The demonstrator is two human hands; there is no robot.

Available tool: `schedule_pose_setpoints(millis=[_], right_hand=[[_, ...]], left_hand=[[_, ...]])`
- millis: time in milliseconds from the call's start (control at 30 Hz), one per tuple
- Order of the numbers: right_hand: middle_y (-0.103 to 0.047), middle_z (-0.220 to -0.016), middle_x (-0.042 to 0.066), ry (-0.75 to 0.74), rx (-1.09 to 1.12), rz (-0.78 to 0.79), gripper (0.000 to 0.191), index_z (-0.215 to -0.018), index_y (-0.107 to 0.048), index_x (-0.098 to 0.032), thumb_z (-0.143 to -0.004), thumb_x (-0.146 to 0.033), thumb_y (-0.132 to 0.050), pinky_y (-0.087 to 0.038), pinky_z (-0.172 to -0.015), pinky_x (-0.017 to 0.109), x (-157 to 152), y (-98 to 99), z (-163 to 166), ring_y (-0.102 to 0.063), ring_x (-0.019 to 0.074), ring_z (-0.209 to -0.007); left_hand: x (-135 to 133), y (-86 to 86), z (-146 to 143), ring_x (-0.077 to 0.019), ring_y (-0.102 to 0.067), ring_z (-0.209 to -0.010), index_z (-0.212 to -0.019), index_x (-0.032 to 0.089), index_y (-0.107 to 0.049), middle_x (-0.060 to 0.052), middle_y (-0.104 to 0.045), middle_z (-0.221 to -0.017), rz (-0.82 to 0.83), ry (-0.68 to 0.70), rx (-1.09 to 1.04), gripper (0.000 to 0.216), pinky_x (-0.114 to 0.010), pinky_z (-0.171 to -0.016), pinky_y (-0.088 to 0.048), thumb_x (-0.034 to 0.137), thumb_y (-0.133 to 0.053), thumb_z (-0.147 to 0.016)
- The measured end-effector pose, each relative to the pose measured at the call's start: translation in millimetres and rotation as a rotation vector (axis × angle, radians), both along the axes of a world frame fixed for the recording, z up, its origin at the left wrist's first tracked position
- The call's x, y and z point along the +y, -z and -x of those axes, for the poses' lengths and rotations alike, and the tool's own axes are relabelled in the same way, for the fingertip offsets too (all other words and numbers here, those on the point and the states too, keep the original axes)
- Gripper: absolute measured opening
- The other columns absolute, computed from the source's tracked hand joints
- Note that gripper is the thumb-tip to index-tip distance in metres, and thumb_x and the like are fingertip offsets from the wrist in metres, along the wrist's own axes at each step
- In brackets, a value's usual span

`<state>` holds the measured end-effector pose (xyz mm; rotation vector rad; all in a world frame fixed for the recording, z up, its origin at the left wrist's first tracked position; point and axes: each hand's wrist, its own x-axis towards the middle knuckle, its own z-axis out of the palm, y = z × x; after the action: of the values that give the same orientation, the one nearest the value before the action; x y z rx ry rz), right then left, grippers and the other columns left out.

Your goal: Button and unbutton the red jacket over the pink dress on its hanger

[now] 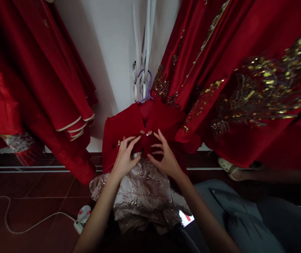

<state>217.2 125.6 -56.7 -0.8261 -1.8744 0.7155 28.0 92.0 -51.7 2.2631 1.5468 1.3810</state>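
Note:
A short red jacket (pixel 124 123) hangs on a purple hanger (pixel 149 88) in front of me, with a jewelled clasp (pixel 147 133) at its neck opening. Below its front hem shows a shiny champagne brocade garment (pixel 142 189). My left hand (pixel 126 156) rests at the left front of the jacket, just under a beaded ornament (pixel 119 142), its fingers bent and the thumb apart. On the other side of the opening, my right hand (pixel 165 156) has its fingers spread against the red cloth, below and right of the clasp. Neither hand visibly grips anything.
Red garments (pixel 68 88) hang at the left, and gold-sequinned red gowns (pixel 266 80) at the right. A white cord runs over the tiled floor to a power strip (pixel 78 225). A lit screen (pixel 186 218) lies low beside grey-blue cloth (pixel 229 203). A clog-shod foot (pixel 229 168) shows at right.

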Motion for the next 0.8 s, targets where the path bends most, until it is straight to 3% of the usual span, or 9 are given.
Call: schedule_pose_setpoints(millis=[133, 200, 267, 367, 467, 567, 633, 700, 800], right_hand=[[-0.026, -0.15, 0.01, 0.151, -0.34, -0.144, 0.092, -0.148, -0.01, -0.03, -0.075, -0.029, -0.064, -0.042, -0.1, 0.05, -13.9, 44.1, -27.1, -0.041, 0.0292, -0.127], [-0.032, -0.147, 0.008, 0.249, -0.438, -0.215, 0.079, -0.148, -0.015, -0.029, -0.08, -0.023, -0.056, -0.033, -0.105, 0.054, -14.7, 59.2, -35.0, -0.036, 0.0284, -0.131], [-0.038, -0.144, 0.007, 0.32, -0.459, -0.243, 0.072, -0.147, -0.02, -0.027, -0.082, -0.016, -0.048, -0.033, -0.105, 0.052, -12.3, 66.6, -37.0, -0.038, 0.0257, -0.13], [-0.044, -0.138, 0.008, 0.394, -0.406, -0.204, 0.069, -0.144, -0.026, -0.025, -0.08, -0.013, -0.048, -0.042, -0.1, 0.043, -7.1, 66.9, -33.1, -0.045, 0.0235, -0.123], [-0.051, -0.128, 0.009, 0.44, -0.323, -0.144, 0.066, -0.14, -0.034, -0.024, -0.078, -0.021, -0.055, -0.051, -0.084, 0.037, -4.6, 61.9, -28.1, -0.056, 0.023, -0.105], [-0.058, -0.118, 0.008, 0.416, -0.276, -0.097, 0.062, -0.134, -0.041, -0.024, -0.076, -0.029, -0.062, -0.052, -0.073, 0.034, -4.9, 55.7, -25.7, -0.06, 0.0195, -0.081], [-0.061, -0.115, 0.007, 0.377, -0.255, -0.067, 0.06, -0.133, -0.042, -0.024, -0.077, -0.032, -0.062, -0.052, -0.072, 0.033, -5.5, 50.7, -25.7, -0.061, 0.0181, -0.075], [-0.063, -0.113, 0.007, 0.341, -0.253, -0.046, 0.051, -0.129, -0.044, -0.024, -0.082, -0.036, -0.056, -0.051, -0.075, 0.033, -5.6, 45.2, -26.8, -0.063, 0.0193, -0.08], [-0.066, -0.107, 0.006, 0.362, -0.262, -0.034, 0.031, -0.115, -0.054, -0.024, -0.089, -0.039, -0.045, -0.049, -0.08, 0.033, -4.8, 38.3, -30.1, -0.065, 0.0218, -0.09]], left_hand=[[-18.5, 51.2, 40.5, -0.0247, -0.045, -0.122, -0.129, 0.025, -0.046, -0.012, -0.046, -0.128, 0.032, -0.221, -0.073, 0.049, -0.046, -0.104, -0.037, 0.02, -0.055, -0.081], [-24.1, 74.8, 60.8, -0.0229, -0.053, -0.113, -0.119, 0.022, -0.052, -0.011, -0.053, -0.12, 0.049, -0.293, -0.148, 0.035, -0.041, -0.097, -0.043, 0.022, -0.051, -0.084], [-28.5, 88.3, 77.9, -0.0204, -0.06, -0.098, -0.106, 0.02, -0.057, -0.008, -0.061, -0.105, 0.109, -0.331, -0.165, 0.023, -0.035, -0.087, -0.048, 0.027, -0.05, -0.085], [-37.9, 83.6, 96.6, -0.0154, -0.062, -0.076, -0.096, 0.02, -0.057, -0.002, -0.063, -0.085, 0.193, -0.335, -0.184, 0.02, -0.027, -0.072, -0.049, 0.036, -0.053, -0.085], [-53.3, 58.3, 109.2, -0.0108, -0.054, -0.06, -0.085, 0.02, -0.054, 0.003, -0.055, -0.067, 0.26, -0.266, -0.204, 0.022, -0.022, -0.06, -0.044, 0.041, -0.057, -0.082], [-64.6, 36.8, 117.2, -0.0105, -0.051, -0.059, -0.074, 0.019, -0.052, 0.004, -0.052, -0.065, 0.27, -0.214, -0.147, 0.024, -0.023, -0.061, -0.044, 0.04, -0.059, -0.081], [-63.9, 34.3, 118.7, -0.013, -0.056, -0.071, -0.075, 0.019, -0.054, 0.001, -0.056, -0.075, 0.207, -0.201, -0.119, 0.021, -0.026, -0.072, -0.047, 0.038, -0.061, -0.08], [-57.0, 41.7, 116.1, -0.0175, -0.059, -0.093, -0.092, 0.02, -0.057, -0.004, -0.059, -0.098, 0.147, -0.171, -0.126, 0.021, -0.033, -0.087, -0.047, 0.034, -0.063, -0.078], [-44.3, 61.6, 107.1, -0.0223, -0.048, -0.121, -0.129, 0.022, -0.042, -0.01, -0.048, -0.131, 0.17, -0.084, -0.135, 0.055, -0.04, -0.103, -0.039, 0.024, -0.061, -0.077]])
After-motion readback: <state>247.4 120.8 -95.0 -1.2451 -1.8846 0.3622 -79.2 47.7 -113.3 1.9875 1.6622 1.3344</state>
